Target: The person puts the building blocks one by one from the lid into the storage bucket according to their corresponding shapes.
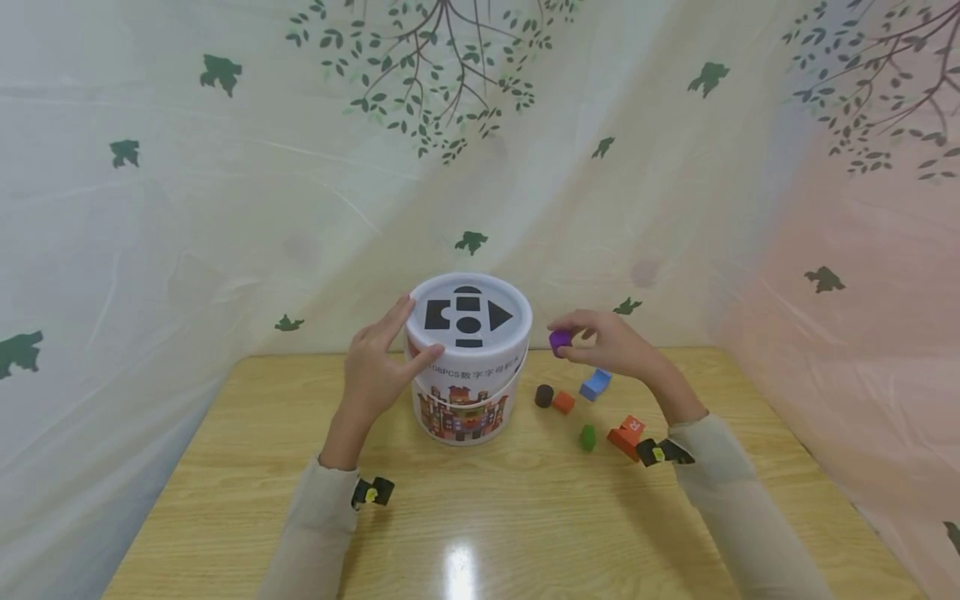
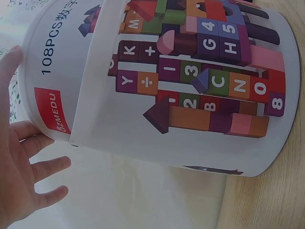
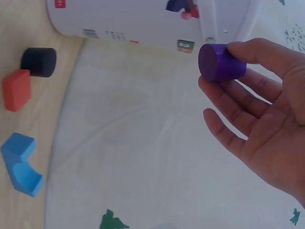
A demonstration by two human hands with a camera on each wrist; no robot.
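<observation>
Bench (image 1: pixel 540 517): wide room toward me, back edge (image 1: pixel 330 357) close behind bucket (image 1: pixel 464 375). My left fingers (image 1: pixel 393 319) spread on its rim. Red blocks (image 1: pixel 624 442), perhaps two, right; blue block (image 1: pixel 594 386) farther back. Right fingers (image 3: pixel 228 102) pinch purple cylinder (image 3: pixel 221 63), near bucket.

Before me I have a tabletop (image 1: pixel 525 508) of yellowish wood grain, with a glare on its near part. On it a white bucket (image 1: pixel 465 375) stands upright. To the bucket's right I see a dark cylinder (image 1: pixel 543 396), an orange block (image 1: pixel 564 402) close beside it, and a notched blue block (image 1: pixel 596 384) farther back. Nearer me lie a green block (image 1: pixel 588 438), a red block (image 1: pixel 623 444) and, just behind that, a block marked R (image 1: pixel 633 425).
</observation>
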